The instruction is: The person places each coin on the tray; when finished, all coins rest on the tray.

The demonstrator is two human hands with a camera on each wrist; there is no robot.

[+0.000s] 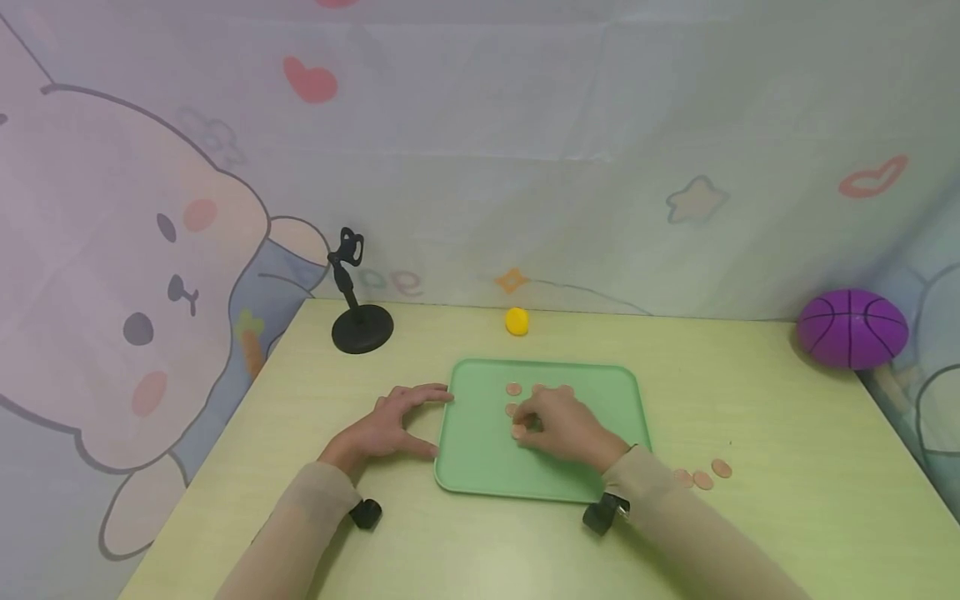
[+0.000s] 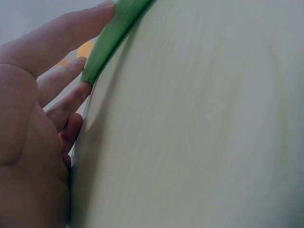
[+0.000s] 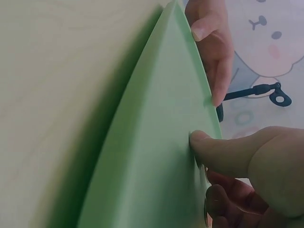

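A light green tray [image 1: 472, 467] lies on the table, holding several copper-coloured coins, among them one coin [image 1: 513, 388] near its top middle. My right hand [image 1: 564, 425] is over the tray and pinches a coin [image 1: 518, 432] between thumb and fingertips, close over the tray's surface. Other coins are partly hidden behind that hand. At the tray's left edge, my left hand [image 1: 382, 425] touches the rim with spread fingers and thumb. The left wrist view shows its fingertips against the green rim [image 2: 107, 47].
Right of the tray, beside the right forearm, lie several more coins [image 1: 702, 480]. A black stand [image 1: 362, 328] is at the back left, a small yellow ball [image 1: 517, 322] behind the tray, and a purple basketball [image 1: 852, 329] at the back right. A printed cloth [image 1: 480, 167] hangs behind.
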